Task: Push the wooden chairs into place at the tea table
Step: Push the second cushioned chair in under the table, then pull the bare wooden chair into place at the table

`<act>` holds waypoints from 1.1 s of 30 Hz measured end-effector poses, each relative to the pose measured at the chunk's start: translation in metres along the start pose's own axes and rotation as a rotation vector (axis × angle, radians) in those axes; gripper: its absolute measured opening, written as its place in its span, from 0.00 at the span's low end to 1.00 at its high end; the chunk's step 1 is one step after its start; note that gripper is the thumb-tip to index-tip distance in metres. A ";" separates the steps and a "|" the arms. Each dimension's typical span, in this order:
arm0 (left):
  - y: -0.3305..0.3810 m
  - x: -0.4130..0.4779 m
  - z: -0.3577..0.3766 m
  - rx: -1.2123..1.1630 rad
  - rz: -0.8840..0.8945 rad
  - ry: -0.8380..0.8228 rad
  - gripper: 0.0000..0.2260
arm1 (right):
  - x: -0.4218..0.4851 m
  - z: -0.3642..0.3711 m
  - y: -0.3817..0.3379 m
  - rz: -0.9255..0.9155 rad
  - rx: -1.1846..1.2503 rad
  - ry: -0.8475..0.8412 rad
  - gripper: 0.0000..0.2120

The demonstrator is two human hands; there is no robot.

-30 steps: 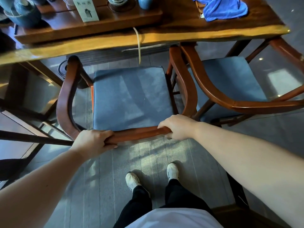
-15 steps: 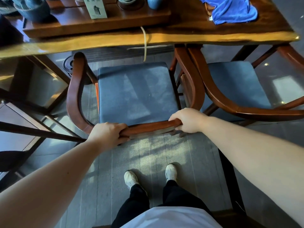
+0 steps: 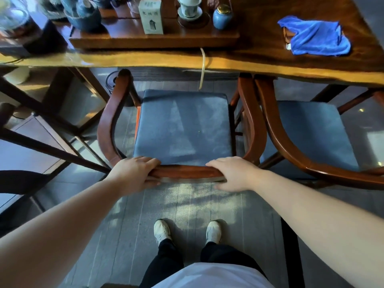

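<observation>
A wooden chair (image 3: 108,121) with a curved reddish back rail and a blue-grey seat cushion stands in front of me, its armrest tips at the edge of the tea table (image 3: 259,65). My left hand (image 3: 133,173) grips the left part of the back rail. My right hand (image 3: 232,173) rests over the right part of the same rail, fingers draped on top. A second wooden chair (image 3: 291,150) with the same cushion stands just to the right, its armrests under the table edge, close beside the first chair.
On the table sit a wooden tea tray (image 3: 153,40) with cups, a teapot (image 3: 83,15), a white box (image 3: 150,16), a blue jar (image 3: 222,16) and a blue cloth (image 3: 315,36). A cord (image 3: 202,67) hangs off the table edge. Dark table legs (image 3: 52,150) cross at left. My feet (image 3: 187,231) stand behind the chair.
The chair has slid forward toward the table with both hands on its back rail. My right hand's fingers have loosened from a closed grip to lying over the rail.
</observation>
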State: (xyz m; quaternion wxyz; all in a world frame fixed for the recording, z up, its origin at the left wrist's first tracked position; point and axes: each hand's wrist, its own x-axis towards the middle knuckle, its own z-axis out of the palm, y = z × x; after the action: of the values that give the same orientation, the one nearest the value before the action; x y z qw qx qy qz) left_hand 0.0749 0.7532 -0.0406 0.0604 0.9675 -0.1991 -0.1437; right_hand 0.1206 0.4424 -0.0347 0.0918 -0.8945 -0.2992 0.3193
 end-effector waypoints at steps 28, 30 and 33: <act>-0.174 -0.299 -0.082 0.217 -0.818 0.255 0.28 | 0.198 -0.096 -0.350 -0.741 -0.585 0.409 0.37; -0.195 -0.314 -0.076 0.192 -0.859 0.246 0.29 | 0.215 -0.093 -0.377 -0.755 -0.577 0.381 0.37; -0.221 -0.326 -0.065 0.167 -0.907 0.256 0.28 | 0.241 -0.086 -0.403 -0.785 -0.586 0.360 0.36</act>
State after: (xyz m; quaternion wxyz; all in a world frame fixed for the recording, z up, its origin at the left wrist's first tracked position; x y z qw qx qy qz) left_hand -0.1109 1.0903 0.0659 -0.0623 0.9683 0.2413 -0.0186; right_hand 0.1310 0.9114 0.0514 0.0004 -0.7437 -0.6685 0.0049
